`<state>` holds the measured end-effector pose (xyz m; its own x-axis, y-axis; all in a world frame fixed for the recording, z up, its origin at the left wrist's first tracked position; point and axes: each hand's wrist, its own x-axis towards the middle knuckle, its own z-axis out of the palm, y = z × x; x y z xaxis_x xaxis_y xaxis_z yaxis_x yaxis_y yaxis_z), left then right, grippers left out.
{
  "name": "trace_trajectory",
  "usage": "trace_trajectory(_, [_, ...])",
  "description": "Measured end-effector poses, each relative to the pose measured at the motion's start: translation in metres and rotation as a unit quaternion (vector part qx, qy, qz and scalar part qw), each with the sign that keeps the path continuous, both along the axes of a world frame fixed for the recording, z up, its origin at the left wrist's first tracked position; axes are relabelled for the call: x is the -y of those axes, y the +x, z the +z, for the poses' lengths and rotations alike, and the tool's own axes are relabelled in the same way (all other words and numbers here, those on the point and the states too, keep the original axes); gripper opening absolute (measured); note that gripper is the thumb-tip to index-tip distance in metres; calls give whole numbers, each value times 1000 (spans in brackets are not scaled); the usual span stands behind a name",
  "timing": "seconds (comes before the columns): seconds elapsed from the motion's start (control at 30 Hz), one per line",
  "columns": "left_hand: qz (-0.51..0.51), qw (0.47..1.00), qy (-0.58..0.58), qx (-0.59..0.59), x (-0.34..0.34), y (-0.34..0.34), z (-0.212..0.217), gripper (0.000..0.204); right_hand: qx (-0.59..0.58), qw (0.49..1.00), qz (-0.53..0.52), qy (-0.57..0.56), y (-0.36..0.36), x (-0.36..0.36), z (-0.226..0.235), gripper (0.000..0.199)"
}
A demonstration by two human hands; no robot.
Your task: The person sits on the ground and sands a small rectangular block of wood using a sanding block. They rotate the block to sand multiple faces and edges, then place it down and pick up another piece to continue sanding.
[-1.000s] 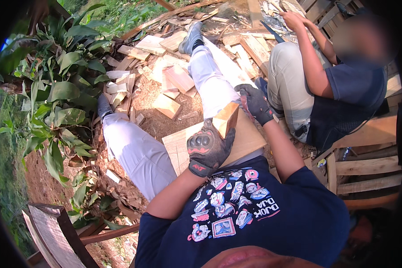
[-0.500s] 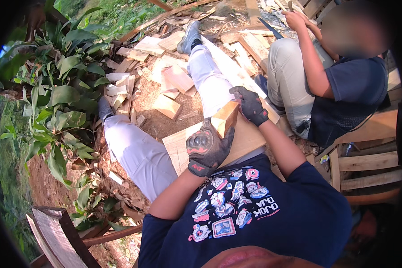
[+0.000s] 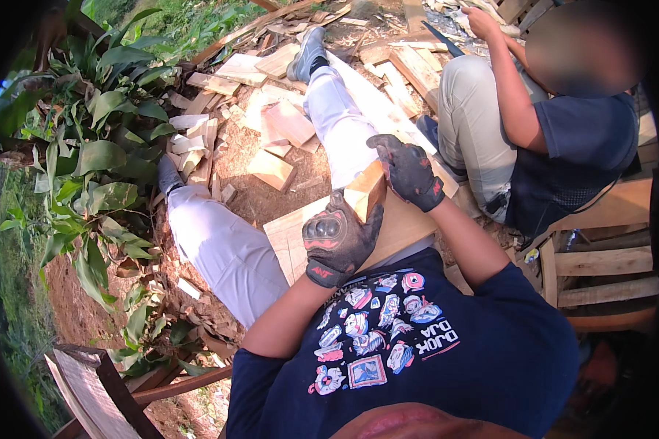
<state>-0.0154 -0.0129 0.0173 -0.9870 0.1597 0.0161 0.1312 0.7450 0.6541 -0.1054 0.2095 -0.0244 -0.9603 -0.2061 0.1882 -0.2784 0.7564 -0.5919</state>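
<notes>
In the head view, the landmark is the flat wooden board (image 3: 406, 228) lying across the seated person's thighs, its long axis running from side to side. The squared wooden block (image 3: 374, 192) sits over the middle of this board, its long axis pointing away from the torso and leaning slightly to the right.

The gloved left hand (image 3: 338, 238), over the board's left half, pinches the block between thumb and fingers. The gloved right hand (image 3: 408, 172) is at the board's far right edge with its fingers bent; whether they grip anything cannot be told. The block therefore lies between the hands: to the right of the left palm, which is the nearer hand, and just left of the right hand, though contact there is unclear.

Beyond the board's far edge, sawn offcuts (image 3: 291, 121) litter the ground. A broad-leaved plant (image 3: 110, 157) grows well to its left. Past its right end sit a co-worker (image 3: 472, 132) in pale trousers and a slatted wooden frame (image 3: 600, 262).
</notes>
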Motion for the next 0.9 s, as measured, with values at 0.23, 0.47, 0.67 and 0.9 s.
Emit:
trace_trajectory(0.23, [19, 1000, 4, -3, -4, 0, -4, 65, -14, 999, 6, 46, -7, -13, -27, 30])
trace_trajectory(0.47, [11, 1000, 11, 17, -4, -2, 2, 66, -12, 993, 13, 118, -7, -4, -4, 36])
trace_trajectory(0.67, [-5, 997, -5, 80, -6, -2, 12, 71, -96, 985, 58, 130, -9, -11, -10, 39])
trace_trajectory(0.9, [8, 1000, -2, -18, -4, 5, 0, 72, -34, 983, 89, 157, 10, 6, 16, 39])
